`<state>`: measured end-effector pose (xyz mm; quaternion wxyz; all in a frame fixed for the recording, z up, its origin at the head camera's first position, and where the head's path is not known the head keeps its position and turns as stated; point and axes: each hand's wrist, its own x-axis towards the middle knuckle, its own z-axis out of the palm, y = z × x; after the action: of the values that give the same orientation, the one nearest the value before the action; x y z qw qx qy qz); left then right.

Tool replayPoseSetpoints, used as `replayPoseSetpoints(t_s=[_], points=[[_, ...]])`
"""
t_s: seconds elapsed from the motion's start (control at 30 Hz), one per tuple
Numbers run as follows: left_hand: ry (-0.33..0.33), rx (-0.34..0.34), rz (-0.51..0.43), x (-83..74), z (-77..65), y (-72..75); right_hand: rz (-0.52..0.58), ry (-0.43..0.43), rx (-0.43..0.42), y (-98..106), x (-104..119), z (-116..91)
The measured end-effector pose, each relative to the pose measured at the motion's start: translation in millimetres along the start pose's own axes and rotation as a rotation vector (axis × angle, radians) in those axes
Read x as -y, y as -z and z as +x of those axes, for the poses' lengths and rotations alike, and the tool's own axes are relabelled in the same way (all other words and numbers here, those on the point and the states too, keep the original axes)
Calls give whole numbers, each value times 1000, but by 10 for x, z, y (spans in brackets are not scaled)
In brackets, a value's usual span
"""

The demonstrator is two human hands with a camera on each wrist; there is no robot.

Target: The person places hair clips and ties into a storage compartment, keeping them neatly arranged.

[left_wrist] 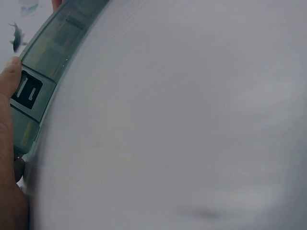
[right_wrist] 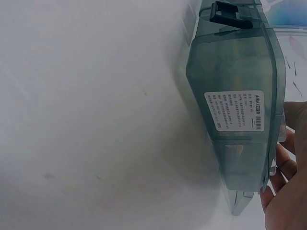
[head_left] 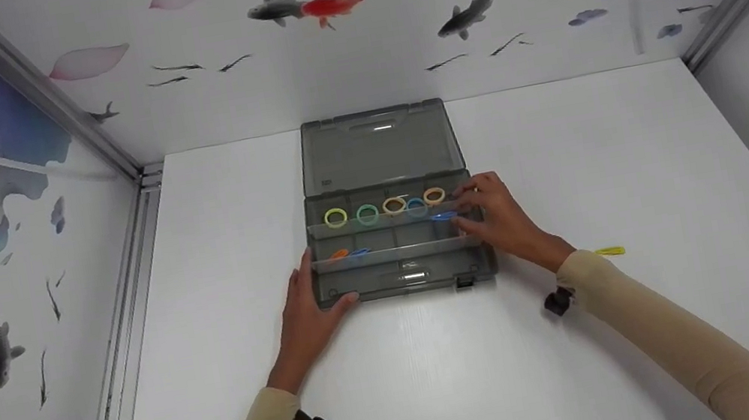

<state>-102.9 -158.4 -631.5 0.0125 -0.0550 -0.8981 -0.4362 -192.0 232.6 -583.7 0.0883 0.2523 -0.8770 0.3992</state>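
Note:
A grey see-through compartment box [head_left: 364, 284] lies on the white table, its lid [head_left: 376, 149] tipped back. My left hand [head_left: 305, 320] rests at the front left corner, fingers straight along the side and thumb on the front wall [left_wrist: 36, 103]. Reaching over the right edge, my right hand [head_left: 501, 215] pinches one end of a blue clip [head_left: 443, 216] between thumb and fingertips. Beneath that clip is the middle row, where an orange clip [head_left: 339, 255] and another blue clip [head_left: 360, 252] lie at left. Curled right fingers [right_wrist: 286, 165] show beyond the box rim.
Several coloured rings, among them a yellow ring [head_left: 335, 218] and a green ring [head_left: 368, 214], stand in the back row. A yellow clip [head_left: 610, 251] lies on the table beside the right sleeve. Printed panels [head_left: 363, 52] enclose the table [head_left: 404, 387] behind and at both sides.

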Motion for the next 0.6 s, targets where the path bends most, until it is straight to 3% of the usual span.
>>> replayPoseSetpoints(t_s=[0.6], points=[[23, 6, 9, 14, 2, -10, -25, 34, -22, 11, 14, -22]])
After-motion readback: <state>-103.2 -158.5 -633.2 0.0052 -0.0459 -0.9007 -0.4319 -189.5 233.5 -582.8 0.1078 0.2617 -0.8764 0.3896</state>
